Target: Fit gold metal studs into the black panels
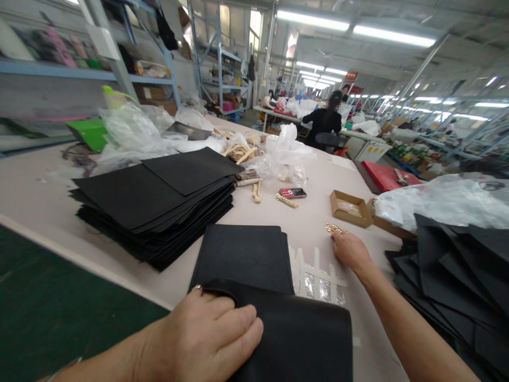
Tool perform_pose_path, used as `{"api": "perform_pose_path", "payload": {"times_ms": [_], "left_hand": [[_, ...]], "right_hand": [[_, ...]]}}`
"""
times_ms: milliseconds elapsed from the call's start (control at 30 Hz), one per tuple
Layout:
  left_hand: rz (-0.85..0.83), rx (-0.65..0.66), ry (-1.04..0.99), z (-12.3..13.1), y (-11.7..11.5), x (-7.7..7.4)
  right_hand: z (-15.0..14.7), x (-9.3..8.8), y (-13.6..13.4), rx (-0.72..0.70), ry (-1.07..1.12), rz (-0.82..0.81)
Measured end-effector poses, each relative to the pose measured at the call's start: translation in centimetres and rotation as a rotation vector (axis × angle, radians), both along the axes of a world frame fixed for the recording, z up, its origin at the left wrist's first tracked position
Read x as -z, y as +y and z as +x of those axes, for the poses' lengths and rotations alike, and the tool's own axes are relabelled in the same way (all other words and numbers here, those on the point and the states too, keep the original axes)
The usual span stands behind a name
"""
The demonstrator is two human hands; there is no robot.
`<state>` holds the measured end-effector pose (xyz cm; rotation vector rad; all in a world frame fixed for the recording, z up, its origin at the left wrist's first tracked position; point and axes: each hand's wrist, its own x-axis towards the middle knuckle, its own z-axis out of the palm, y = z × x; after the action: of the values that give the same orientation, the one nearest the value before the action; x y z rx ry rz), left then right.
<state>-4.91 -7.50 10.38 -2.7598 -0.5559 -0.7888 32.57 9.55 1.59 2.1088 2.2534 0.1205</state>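
My left hand (214, 334) is closed over the edge of a black leather-like panel (306, 339), which bends up in the grip near the front of the table. A small gold-coloured bit (198, 287) shows by that hand's fingers. Under and behind the held panel lies a neat stack of similar black panels (246, 249). Farther right, my right hand (350, 249) reaches out with its fingertips together at a little pile of gold metal fittings (333, 227). Whether a fitting is lifted in that pinch is partly hidden by the fingers.
A tall stack of black sheets (159, 196) stands at left, more black pieces (457, 276) at right. White strips (317, 276), an open cardboard box (350, 208) and a red phone (293, 193) lie on the table (318, 164). A person (324, 122) sits farther back.
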Motion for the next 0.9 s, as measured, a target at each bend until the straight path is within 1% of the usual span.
{"api": "perform_pose_path", "payload": {"times_ms": [100, 233, 333, 400, 500, 567, 600, 667, 733, 767, 800, 900], "left_hand": [[-0.012, -0.007, -0.004, -0.2, -0.2, 0.0], [-0.032, -0.029, -0.036, -0.3, -0.3, 0.0], [-0.022, -0.024, -0.040, -0.2, -0.2, 0.2], [-0.005, -0.013, -0.023, 0.0, -0.1, 0.2], [0.042, 0.006, -0.010, 0.4, -0.1, 0.2], [0.070, 0.017, -0.009, 0.6, -0.2, 0.2], [0.076, 0.021, -0.001, 0.6, -0.2, 0.2], [0.080, 0.023, 0.025, 0.7, -0.3, 0.3], [0.085, 0.026, 0.043, 0.7, -0.5, 0.4], [0.089, 0.032, 0.042, 0.7, -0.6, 0.4], [0.095, 0.039, 0.035, 0.8, -0.7, 0.4], [0.120, 0.070, 0.030, 0.8, -0.9, 0.2]], "right_hand": [[0.7, -0.1, -0.8, 0.066, 0.083, 0.025], [2.3, -0.9, -1.8, 0.174, 0.242, 0.036], [2.9, -1.5, -2.6, 0.238, 0.429, 0.029], [2.4, -1.7, -3.4, 0.238, 0.593, 0.005], [-0.3, -2.2, -5.7, 0.170, 0.845, -0.048], [-3.1, -3.1, -7.8, 0.107, 1.021, -0.118], [-4.5, -3.8, -9.0, 0.072, 1.122, -0.182], [-7.4, -5.3, -11.4, 0.011, 1.380, -0.413], [-9.9, -6.5, -13.4, -0.063, 1.530, -0.672], [-11.0, -7.0, -14.2, -0.104, 1.551, -0.764], [-11.8, -7.4, -14.8, -0.142, 1.548, -0.823], [-13.5, -7.7, -15.8, -0.212, 1.479, -0.866]]}}
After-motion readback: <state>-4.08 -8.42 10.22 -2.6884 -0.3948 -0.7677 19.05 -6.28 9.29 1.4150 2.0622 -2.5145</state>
